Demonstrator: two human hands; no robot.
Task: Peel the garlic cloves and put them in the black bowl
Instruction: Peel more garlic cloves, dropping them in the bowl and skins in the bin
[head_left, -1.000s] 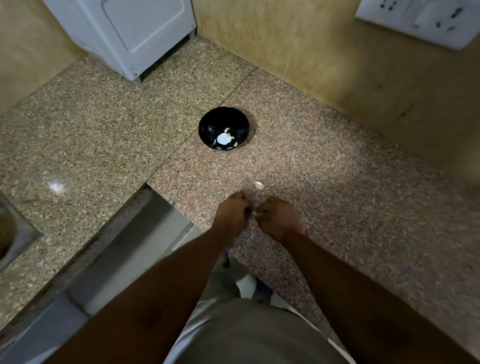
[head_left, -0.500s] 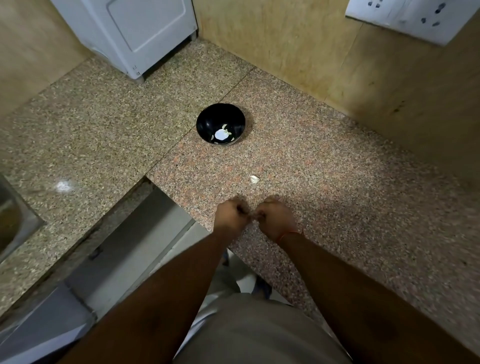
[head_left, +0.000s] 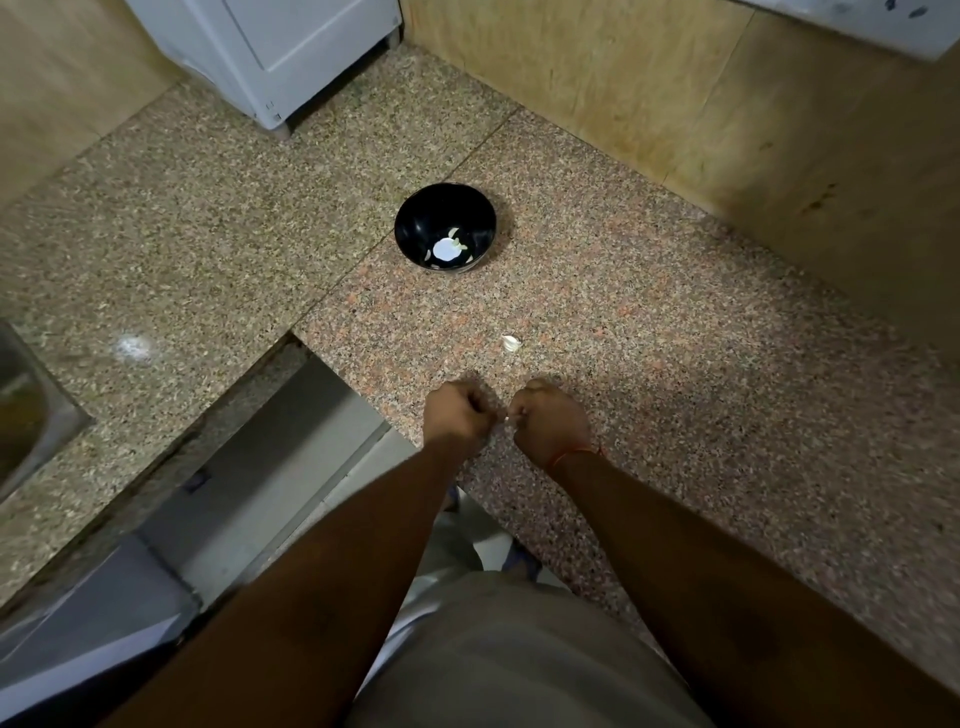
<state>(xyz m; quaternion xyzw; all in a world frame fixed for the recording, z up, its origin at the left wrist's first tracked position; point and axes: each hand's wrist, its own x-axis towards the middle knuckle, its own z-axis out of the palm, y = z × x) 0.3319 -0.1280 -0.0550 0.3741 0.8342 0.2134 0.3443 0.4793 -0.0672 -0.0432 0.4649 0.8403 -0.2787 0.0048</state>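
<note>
Speckled granite makes up the tabletop (head_left: 675, 364), backed by tan wall panels, and I take the black bowl (head_left: 445, 227) on it as my landmark. Inside the bowl I see a few pale pieces near the bottom beside a bright glare spot; I cannot tell whether they are peeled cloves or skins. 1 garlic clove (head_left: 511, 343) lies loose on the stone, nearer to me than the bowl and slightly to its right, apart from both hands. Nearer still, close to the tabletop edge, my left hand (head_left: 457, 413) and right hand (head_left: 551, 421) sit knuckles up, fingers curled in. Between them a tiny pale bit (head_left: 507, 417) shows; both hands seem to pinch it, though it is too small to name. A thin red thread (head_left: 574, 455) circles the right wrist. Far behind the bowl to its left stands a white appliance (head_left: 280, 47).
</note>
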